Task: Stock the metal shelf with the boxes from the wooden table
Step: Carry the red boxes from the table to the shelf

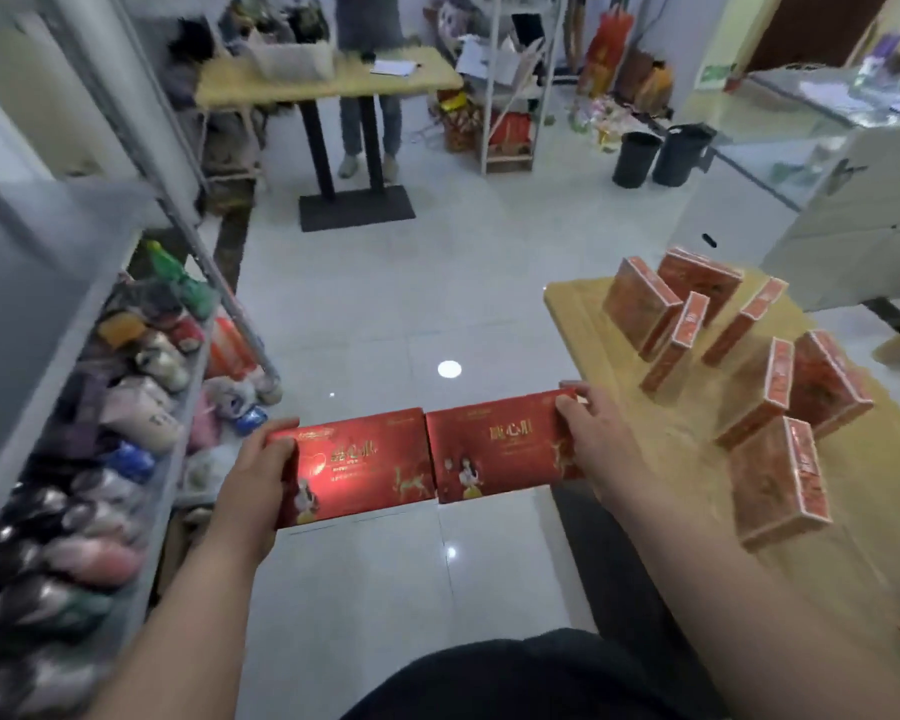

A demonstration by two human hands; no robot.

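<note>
I hold two flat red boxes side by side over the floor, their edges touching in the middle. My left hand (261, 475) grips the left red box (359, 467) at its left end. My right hand (585, 433) grips the right red box (500, 449) at its right end. On the wooden table (578, 324) to the right, several more red boxes (775, 480) stand on edge in loose rows. The grey metal shelf (172, 480) runs along the left, its lower level packed with colourful packets.
White tiled floor (385, 304) lies open ahead between shelf and table. Further back stand a second wooden table on a black pedestal (328, 85), a person behind it, a white rack (510, 96), two black bins (661, 153) and a glass counter (827, 127) at right.
</note>
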